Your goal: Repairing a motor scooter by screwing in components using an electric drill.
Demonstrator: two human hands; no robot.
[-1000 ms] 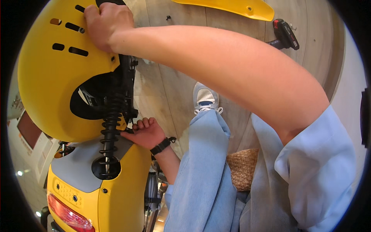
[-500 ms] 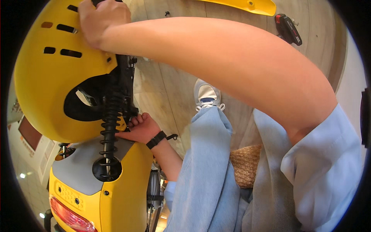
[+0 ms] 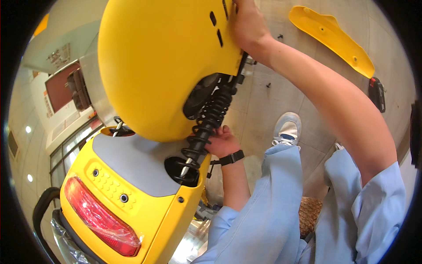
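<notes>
A big rounded yellow shell (image 3: 154, 66) with black slots is tilted over a yellow-and-grey scooter body (image 3: 132, 163). My right hand (image 3: 250, 26) grips the shell's slotted right edge, its fingertips cut off or hidden. A black coil-spring shock absorber (image 3: 206, 127) links the shell's underside to a round black recess in the body. Just behind this spring is my left hand (image 3: 224, 143), a black band on its wrist. Its fingers are curled near the shell's lower edge; the spring partly covers them, and what they hold cannot be made out.
A curved yellow panel (image 3: 334, 39) lies on the wooden floor at far right, beside a black-and-red battery pack (image 3: 376, 94). Small dark screws (image 3: 268, 85) are scattered nearby. The body carries a red tail light (image 3: 101, 215); a black bar (image 3: 39, 215) curves out at lower left.
My view has swung left, so the shell, the scooter and both arms sit farther right. More of the floor panel and tail light shows. Both hands keep their places on the scooter.
</notes>
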